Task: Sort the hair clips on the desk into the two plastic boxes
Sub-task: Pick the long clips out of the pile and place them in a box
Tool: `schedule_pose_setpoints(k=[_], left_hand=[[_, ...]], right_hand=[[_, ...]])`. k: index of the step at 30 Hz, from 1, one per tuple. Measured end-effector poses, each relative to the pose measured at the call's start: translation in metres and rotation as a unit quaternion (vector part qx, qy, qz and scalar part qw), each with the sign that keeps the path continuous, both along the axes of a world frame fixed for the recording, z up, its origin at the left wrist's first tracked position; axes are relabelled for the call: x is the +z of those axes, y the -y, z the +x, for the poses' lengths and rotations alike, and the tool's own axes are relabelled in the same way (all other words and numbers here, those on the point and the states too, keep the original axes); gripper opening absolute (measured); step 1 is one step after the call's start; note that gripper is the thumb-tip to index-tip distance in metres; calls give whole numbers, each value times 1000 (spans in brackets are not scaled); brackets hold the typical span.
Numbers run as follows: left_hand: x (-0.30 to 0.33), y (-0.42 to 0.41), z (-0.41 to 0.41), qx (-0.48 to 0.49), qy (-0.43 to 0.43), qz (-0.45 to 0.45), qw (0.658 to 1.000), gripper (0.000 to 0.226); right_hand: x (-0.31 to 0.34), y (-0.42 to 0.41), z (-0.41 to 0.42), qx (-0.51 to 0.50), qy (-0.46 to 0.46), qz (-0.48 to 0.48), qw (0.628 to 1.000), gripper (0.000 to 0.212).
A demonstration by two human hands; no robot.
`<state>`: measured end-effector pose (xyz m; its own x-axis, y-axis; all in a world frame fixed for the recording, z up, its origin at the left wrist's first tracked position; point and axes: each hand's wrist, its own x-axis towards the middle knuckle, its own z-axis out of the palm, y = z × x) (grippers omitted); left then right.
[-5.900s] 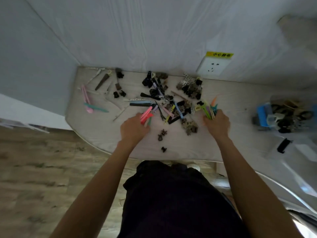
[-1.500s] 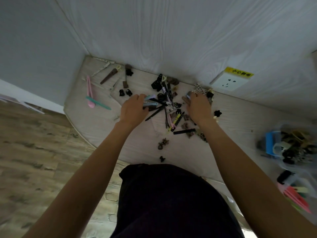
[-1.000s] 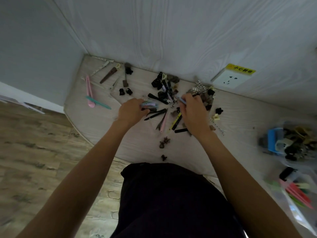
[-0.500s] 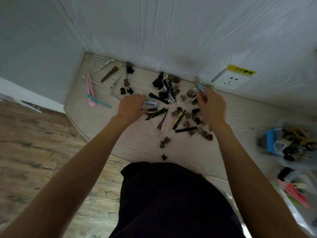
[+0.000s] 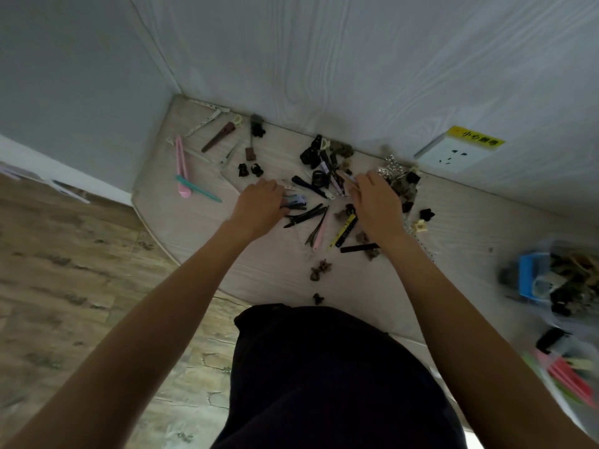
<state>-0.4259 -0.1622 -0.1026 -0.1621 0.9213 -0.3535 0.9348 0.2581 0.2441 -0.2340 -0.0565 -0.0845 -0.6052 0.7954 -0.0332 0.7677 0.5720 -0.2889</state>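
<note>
A heap of hair clips (image 5: 324, 171) lies mid-desk against the back wall: black and brown claw clips and long slim ones. My left hand (image 5: 262, 204) is closed on a small bundle of slim clips (image 5: 294, 201), blue and lilac, at the heap's left side. My right hand (image 5: 376, 202) reaches into the heap from the right, fingertips pinched on a pale slim clip (image 5: 346, 179). One clear plastic box (image 5: 547, 254) at the right edge holds claw clips. A second box (image 5: 551, 387) at the lower right holds long pink and green clips.
Long pink (image 5: 180, 163) and teal (image 5: 198, 193) clips, a brown clip (image 5: 218, 140) and white ones lie at the desk's left end. Small brown claw clips (image 5: 321, 270) and a black one (image 5: 318, 298) sit near the front edge. A wall socket (image 5: 453, 153) is behind.
My right hand has moved left from the silver clips by the socket into the middle of the heap. My left hand has stayed put with its bundle.
</note>
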Motion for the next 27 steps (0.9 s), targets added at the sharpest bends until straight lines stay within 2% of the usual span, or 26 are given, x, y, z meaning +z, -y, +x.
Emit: schedule_pose_setpoints(k=[6,10,16,18,23,27], left_hand=[[12,6,-2,64,22,62,996,29],[13,0,-16,85,6,124,989,25],[4,-17,-26,15,-4,56,998,35],[1,-20,-27,1,-15,58,998,36],[0,-14,-30,-23,-23,66,997,37],[2,9,-28,-8,62,99,993,29]], right_hand=[[5,-8,3,24,80,-43,996,28],[-2,-10,-13,14,117,-64,991,34],[-5,-11,-12,-14,139,-85,986,34],[-4,-12,-9,-15,128,-99,987,29],[10,-14,0,-34,30,-111,993,22],[23,-2,-13,3,24,-112,993,27]])
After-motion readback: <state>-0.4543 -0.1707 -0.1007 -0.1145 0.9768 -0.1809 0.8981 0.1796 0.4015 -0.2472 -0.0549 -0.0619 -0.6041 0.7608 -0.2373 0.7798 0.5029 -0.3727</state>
